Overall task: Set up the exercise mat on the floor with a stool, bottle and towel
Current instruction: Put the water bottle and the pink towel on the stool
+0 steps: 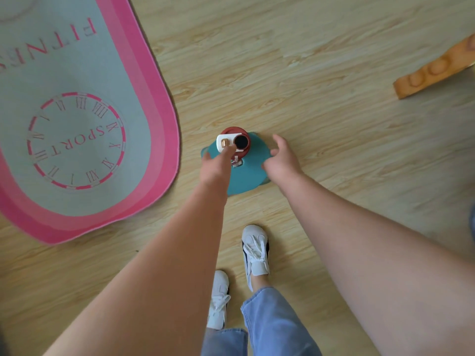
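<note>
So you're standing over the round teal stool [253, 176], which sits on the light wood-plank floor [321, 86] just right of the exercise mat [77, 60], a grey-green one with a pink border and rounded end, lying flat. The two are near each other but not touching. On the stool's seat, toward the far edge, the bottle with the red lid and white flip cap [237, 142] stands upright.

Your left hand [214, 167] is reaching onto the bottle's top, fingers [228, 151] lying against the white cap. Honestly can't tell whether they're actually gripping it or just touching. Your right hand [281, 160] is over the stool's right edge, fingers loosely curled and spread a bit, holding nothing.

Your white lace-up sneakers [255, 250] and blue jeans [272, 322] show below the stool. An orange carved wooden piece [437, 70] pokes in at the upper right, well apart from everything.
</note>
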Available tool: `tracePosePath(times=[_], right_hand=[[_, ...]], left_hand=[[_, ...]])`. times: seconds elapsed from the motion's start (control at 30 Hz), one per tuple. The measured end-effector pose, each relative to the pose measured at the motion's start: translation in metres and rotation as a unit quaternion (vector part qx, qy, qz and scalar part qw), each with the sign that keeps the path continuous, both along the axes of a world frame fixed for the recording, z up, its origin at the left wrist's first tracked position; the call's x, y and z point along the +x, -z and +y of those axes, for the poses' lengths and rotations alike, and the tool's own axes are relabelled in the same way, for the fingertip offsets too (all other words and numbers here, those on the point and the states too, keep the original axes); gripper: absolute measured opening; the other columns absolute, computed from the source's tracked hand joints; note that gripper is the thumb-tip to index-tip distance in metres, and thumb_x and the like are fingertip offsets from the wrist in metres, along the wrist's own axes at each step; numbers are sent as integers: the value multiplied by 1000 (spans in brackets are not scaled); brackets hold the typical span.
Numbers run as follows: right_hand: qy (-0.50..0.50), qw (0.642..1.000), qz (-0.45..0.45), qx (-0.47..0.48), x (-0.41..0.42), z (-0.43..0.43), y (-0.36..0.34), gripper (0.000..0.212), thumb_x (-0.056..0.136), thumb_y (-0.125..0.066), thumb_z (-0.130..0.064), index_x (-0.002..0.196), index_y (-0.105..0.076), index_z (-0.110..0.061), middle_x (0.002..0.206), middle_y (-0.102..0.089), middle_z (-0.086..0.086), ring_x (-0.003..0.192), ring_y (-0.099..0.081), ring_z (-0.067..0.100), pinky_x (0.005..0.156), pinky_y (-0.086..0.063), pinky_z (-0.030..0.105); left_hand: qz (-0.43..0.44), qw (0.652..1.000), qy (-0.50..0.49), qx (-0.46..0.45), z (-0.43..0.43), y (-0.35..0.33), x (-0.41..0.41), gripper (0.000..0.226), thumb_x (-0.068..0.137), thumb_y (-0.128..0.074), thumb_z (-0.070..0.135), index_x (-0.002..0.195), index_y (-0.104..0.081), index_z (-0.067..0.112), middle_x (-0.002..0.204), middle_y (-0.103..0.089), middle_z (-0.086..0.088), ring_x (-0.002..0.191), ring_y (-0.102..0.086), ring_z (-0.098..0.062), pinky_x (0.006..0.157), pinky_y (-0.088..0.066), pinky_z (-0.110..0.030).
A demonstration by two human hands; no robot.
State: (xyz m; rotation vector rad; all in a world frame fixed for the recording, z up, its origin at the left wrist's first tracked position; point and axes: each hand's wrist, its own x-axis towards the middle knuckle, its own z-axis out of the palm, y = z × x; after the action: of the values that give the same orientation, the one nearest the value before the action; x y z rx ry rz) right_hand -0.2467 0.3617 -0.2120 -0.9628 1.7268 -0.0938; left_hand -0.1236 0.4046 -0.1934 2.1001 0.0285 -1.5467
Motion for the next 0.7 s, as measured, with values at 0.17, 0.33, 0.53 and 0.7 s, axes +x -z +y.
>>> tracePosePath(times=[0.17, 0.33, 0.53, 0.7], right_hand=[[53, 999, -7, 1, -33, 29, -29, 79, 87, -53, 4, 149, -24, -35, 144, -44, 2, 86, -55, 4, 56, -41, 19], [124, 992, -20, -15, -67, 71, -64, 79, 87, -58, 0, 149, -25, -34, 142, -46, 0, 73, -50, -1, 48, -35, 14], [202, 978, -53, -21, -123, 149, -105, 78, 84, -65, -10, 149, -26, -28, 145, -43, 8, 117, -53, 22, 86, -44, 31], [279, 960, 3, -13, -184, 220, -127, 75, 84, -62, -24, 149, -24, -32, 142, -38, 1, 92, -51, 16, 72, -40, 27]], left_hand=[[-23, 999, 45, 1, 18, -31, -19, 70, 86, -61, 41, 144, -34, 13, 139, -46, -11, 123, -47, -28, 99, -43, -40], [-47, 987, 153, -28, 40, -73, -54, 62, 87, -60, 41, 140, -40, 17, 129, -51, -5, 109, -51, -24, 92, -43, -34], [-56, 938, 340, -37, 80, -112, -116, 56, 89, -56, 45, 135, -47, 13, 106, -57, -2, 107, -52, -26, 102, -44, -44], [-31, 899, 435, -44, 123, -132, -181, 68, 86, -55, 53, 142, -42, 15, 140, -47, -6, 126, -46, -26, 105, -40, -48]])
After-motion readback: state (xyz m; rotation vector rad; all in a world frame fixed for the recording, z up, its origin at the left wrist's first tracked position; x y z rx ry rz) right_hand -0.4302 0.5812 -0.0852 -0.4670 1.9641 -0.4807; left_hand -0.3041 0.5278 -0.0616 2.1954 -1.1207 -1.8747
